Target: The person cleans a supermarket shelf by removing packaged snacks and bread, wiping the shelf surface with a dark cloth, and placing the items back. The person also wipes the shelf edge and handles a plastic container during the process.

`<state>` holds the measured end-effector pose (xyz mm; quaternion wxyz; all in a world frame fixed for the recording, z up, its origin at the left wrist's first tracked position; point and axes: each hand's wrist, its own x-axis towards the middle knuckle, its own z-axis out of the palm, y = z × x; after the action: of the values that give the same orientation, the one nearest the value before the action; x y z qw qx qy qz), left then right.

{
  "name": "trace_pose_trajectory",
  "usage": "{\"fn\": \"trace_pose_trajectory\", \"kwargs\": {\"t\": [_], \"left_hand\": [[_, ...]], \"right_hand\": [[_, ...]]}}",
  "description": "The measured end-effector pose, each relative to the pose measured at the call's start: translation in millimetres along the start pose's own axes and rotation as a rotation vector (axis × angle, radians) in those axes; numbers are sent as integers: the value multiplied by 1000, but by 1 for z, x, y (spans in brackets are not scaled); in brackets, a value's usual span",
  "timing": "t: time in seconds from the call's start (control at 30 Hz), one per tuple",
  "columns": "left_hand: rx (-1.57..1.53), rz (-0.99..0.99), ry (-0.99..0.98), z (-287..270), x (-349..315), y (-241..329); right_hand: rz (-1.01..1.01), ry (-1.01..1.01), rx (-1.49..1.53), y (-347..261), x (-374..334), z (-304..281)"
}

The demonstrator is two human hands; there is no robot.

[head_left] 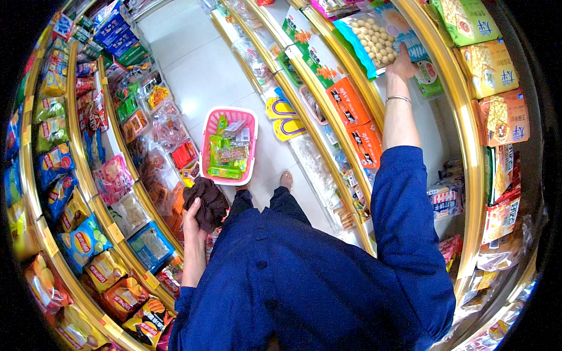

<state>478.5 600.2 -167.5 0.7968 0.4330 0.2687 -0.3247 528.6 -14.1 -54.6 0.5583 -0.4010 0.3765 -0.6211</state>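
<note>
My right hand (400,65) reaches up to the shelf on the right and grips the lower edge of a clear-and-blue bag of small round biscuits (374,40). One digit lies over the bag's front; the other fingers are mostly hidden. Low on the left, my left hand (193,221) is closed around a crumpled dark brown cloth item (207,203), its exact kind unclear. Beyond it, on the floor, stands a pink-and-white plastic basket (253,130) containing several green packets (225,157).
Stepped shelves with gold edges (335,153) run along both sides of the aisle. Snack bags (86,243) fill the left shelves. Orange packs (349,102) and yellow-and-purple packs (285,120) line the right side. Pale floor tiles (186,58) lie between.
</note>
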Motion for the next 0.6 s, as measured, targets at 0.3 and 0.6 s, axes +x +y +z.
{"fn": "trace_pose_trajectory", "kwargs": {"t": [0.3,0.6], "left_hand": [[-72,-39,49,-8,-11,-11],[-20,-2,103,2,-12,-16]], "right_hand": [[100,-180,-19,6,23,-11],[315,-404,-76,5,46,-17]]}}
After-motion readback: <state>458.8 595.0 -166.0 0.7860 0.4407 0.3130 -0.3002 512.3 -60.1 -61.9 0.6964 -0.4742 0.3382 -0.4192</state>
